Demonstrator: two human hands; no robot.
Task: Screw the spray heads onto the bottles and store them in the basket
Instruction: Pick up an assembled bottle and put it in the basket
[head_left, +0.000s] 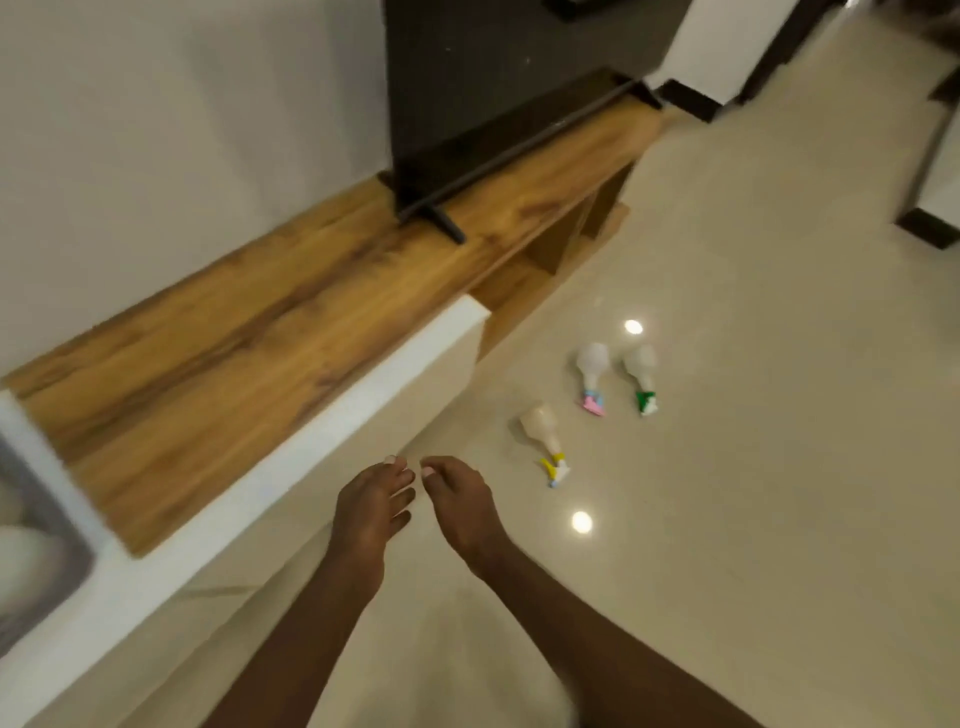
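Note:
Three pale plastic spray bottles lie on the glossy floor. The closest bottle (543, 434) has a yellow spray head (556, 467). Beyond it lie a bottle with a pink spray head (593, 402) and a bottle with a green spray head (645, 401), side by side. My left hand (371, 512) and my right hand (460, 501) hang side by side over the floor, left of the bottles and apart from them. Both hold nothing, fingers loosely spread and pointing away. No basket can be seen.
A long wooden TV bench (249, 332) with a white front edge runs along the wall on the left. A dark television (498, 93) stands on it. A grey object (31, 545) sits at the far left edge. Beige floor tiles (753, 415) stretch right.

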